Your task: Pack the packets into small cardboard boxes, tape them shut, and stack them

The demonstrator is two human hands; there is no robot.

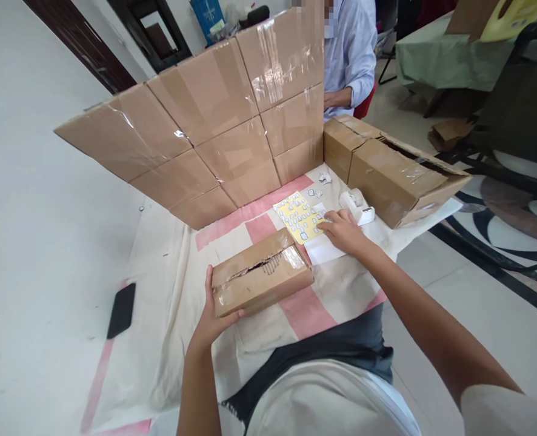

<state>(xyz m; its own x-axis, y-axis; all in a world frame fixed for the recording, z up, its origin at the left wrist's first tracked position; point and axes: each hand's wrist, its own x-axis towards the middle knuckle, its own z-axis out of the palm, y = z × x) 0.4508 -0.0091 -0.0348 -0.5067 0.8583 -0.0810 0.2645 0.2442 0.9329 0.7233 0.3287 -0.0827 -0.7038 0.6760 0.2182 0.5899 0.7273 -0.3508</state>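
Note:
My left hand (211, 321) grips the near left corner of a small taped cardboard box (262, 274) that lies on the cloth-covered table (168, 290); the box top is torn along its seam. My right hand (345, 231) rests on the right edge of a yellow sheet of small white stickers (298, 218), its fingertips on the sheet. A white paper (323, 248) lies under that hand. Just beyond it stands a white tape dispenser (358, 207).
A wall of stacked cardboard boxes (214, 121) closes the back of the table, and two more boxes (389, 169) lie at the right. Behind them a person's sleeve (353, 54) shows. A black phone (122, 310) lies at the left. Small paper scraps (324, 177) lie near the boxes.

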